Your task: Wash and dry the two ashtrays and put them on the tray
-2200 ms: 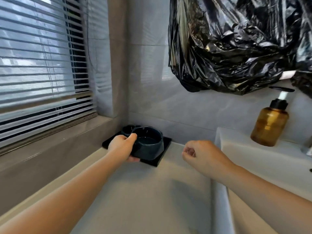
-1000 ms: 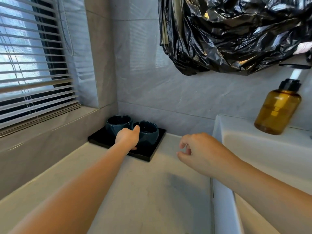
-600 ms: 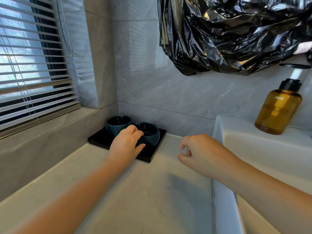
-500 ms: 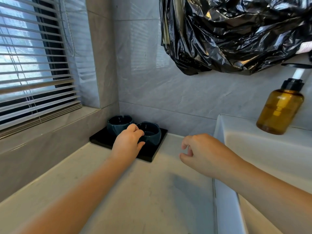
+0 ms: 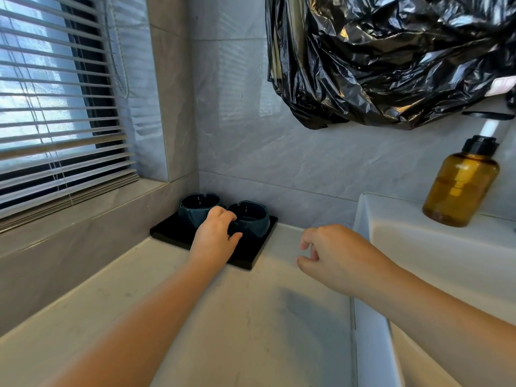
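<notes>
Head view. The left ashtray (image 5: 198,203) and right ashtray (image 5: 252,219) stand side by side on the black tray (image 5: 167,231). The left hand (image 5: 215,236) curls its fingers over the right ashtray's near rim. The right hand (image 5: 332,255) hovers loosely curled, empty. Probably final placement; next, a clean release.

Our left grip (image 5: 215,238) hides the near walls of the left dark teal ceramic ashtray (image 5: 195,208), the right ashtray (image 5: 254,219) and part of the flat black square tray (image 5: 167,232); whether its fingers touch either, we cannot tell. The crumpled black plastic bag (image 5: 391,60) runs past the top edge.
</notes>
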